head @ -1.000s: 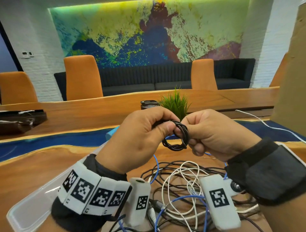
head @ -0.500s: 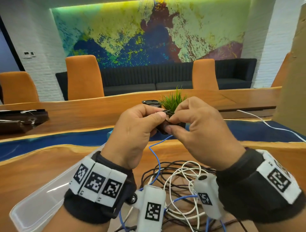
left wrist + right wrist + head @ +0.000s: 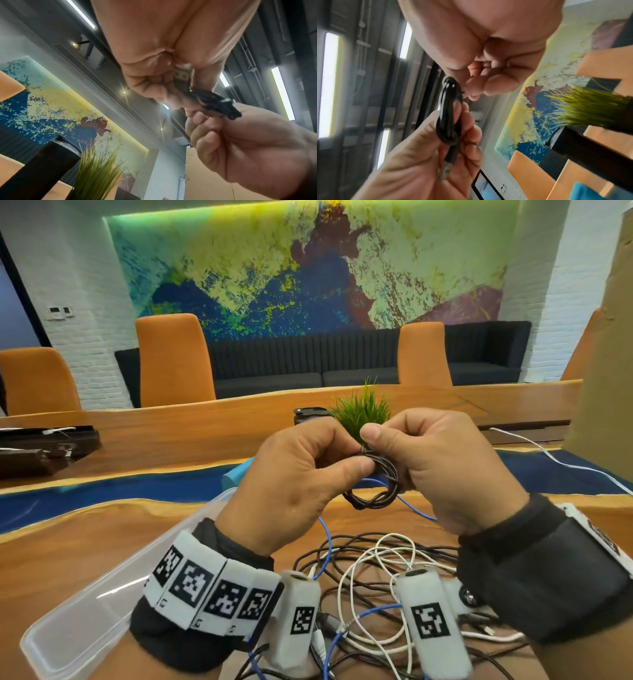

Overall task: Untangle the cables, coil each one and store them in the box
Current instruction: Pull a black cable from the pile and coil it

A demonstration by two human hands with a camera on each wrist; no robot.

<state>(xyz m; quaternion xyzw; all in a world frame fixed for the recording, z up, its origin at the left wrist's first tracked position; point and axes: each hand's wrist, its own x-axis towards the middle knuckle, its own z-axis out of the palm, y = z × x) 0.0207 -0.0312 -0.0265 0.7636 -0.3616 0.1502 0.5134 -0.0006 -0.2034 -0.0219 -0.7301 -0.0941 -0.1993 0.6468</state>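
A small coil of black cable (image 3: 376, 494) is held up above the table between both hands. My left hand (image 3: 342, 470) pinches its left side with thumb and curled fingers. My right hand (image 3: 394, 440) grips the top right of the coil, thumb on top. In the left wrist view the left fingers also hold a USB plug (image 3: 182, 75) beside the black coil (image 3: 214, 102). The right wrist view shows the coil (image 3: 448, 115) edge-on between the two hands. Below them lies a tangle of black, white and blue cables (image 3: 370, 570). A clear plastic box (image 3: 78, 604) sits at lower left.
A potted grass plant (image 3: 363, 412) and a dark jar (image 3: 308, 414) stand just behind my hands. A cardboard flap (image 3: 606, 337) rises at the right. A white cable (image 3: 555, 460) trails over the table's blue strip. Orange chairs and a dark sofa line the far side.
Half a second ago both hands' fingers covered most of the coil. Now its lower loops hang in view again below them, and my right thumb sits on top.
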